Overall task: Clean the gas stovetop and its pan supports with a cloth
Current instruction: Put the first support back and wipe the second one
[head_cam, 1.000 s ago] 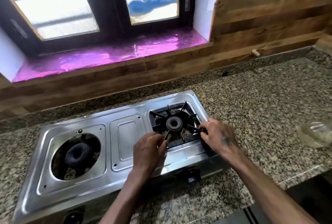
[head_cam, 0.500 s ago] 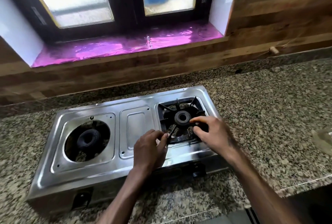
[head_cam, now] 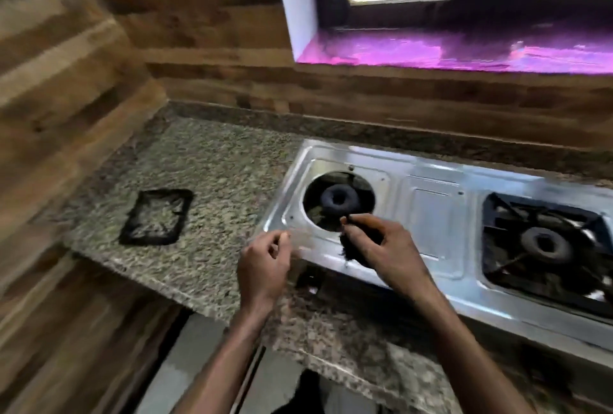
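Observation:
The steel gas stovetop (head_cam: 431,214) sits on the counter at right. Its left burner (head_cam: 338,199) is bare in a round opening. A black pan support (head_cam: 494,206) sits over the right burner (head_cam: 545,244). A second black pan support (head_cam: 149,240) lies flat on the granite to the left of the stove. My right hand (head_cam: 388,251) hovers over the stove's front left part and grips a small dark thing (head_cam: 351,247), perhaps a cloth, too blurred to name. My left hand (head_cam: 265,264) hangs just off the stove's left front corner, fingers loosely curled, nothing visible in it.
The speckled granite counter (head_cam: 215,164) ends in a wood-panelled corner wall (head_cam: 66,81) on the left. A wood backsplash runs behind the stove under a purple-lined window sill (head_cam: 464,51). The counter's front edge drops off below my forearms.
The view has swung left. Both hands left the right pan support and moved to the stove's left front. My right hand now holds a small dark thing.

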The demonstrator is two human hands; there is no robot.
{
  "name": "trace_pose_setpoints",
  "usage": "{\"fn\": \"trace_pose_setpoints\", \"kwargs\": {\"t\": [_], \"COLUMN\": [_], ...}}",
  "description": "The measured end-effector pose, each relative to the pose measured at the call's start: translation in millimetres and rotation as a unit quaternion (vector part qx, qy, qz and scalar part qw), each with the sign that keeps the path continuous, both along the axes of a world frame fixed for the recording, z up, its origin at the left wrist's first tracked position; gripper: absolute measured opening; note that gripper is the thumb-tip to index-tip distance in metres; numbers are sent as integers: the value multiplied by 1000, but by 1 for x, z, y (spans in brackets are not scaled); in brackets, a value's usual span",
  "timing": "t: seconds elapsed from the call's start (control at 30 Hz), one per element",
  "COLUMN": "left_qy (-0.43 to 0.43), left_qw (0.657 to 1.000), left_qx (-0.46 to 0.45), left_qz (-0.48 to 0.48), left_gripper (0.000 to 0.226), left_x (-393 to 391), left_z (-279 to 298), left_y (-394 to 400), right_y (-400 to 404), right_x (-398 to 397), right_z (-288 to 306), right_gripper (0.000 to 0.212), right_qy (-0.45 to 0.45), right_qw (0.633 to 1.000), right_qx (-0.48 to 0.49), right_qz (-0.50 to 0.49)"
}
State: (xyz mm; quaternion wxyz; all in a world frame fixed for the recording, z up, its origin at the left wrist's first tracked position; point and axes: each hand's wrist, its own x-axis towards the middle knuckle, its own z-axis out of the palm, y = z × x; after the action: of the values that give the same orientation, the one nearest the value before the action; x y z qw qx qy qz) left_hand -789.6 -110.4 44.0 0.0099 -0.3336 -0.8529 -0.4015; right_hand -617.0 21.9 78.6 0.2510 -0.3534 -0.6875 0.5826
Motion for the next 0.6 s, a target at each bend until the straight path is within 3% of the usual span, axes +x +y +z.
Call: {"fn": "trace_pose_setpoints", "kwargs": {"t": [0.23, 0.33, 0.47, 0.6], "left_qy": [-161, -174, -190, -208], "left_qw": [971, 956, 933, 929], "left_qx": [33, 25, -61, -151], "left_qz": [172, 234, 298, 266], "left_gripper": [19, 20, 28, 29], "left_x": [-156, -241, -350, -416], "left_z": [-33, -49, -66, -70], "left_y": [-74, -100, -130, -133], "right_y": [-57, -79, -100, -104], "right_x": [-156, -229, -316, -361], "right_z": [-16, -28, -39, -51], "right_gripper": [25, 22, 20, 19], "right_qy": [-51, -47, -85, -116], "right_qw": [995, 995, 990, 985], "right_qx": [42, -17, -53, -109], "right_qz": [81, 92, 95, 63]}}
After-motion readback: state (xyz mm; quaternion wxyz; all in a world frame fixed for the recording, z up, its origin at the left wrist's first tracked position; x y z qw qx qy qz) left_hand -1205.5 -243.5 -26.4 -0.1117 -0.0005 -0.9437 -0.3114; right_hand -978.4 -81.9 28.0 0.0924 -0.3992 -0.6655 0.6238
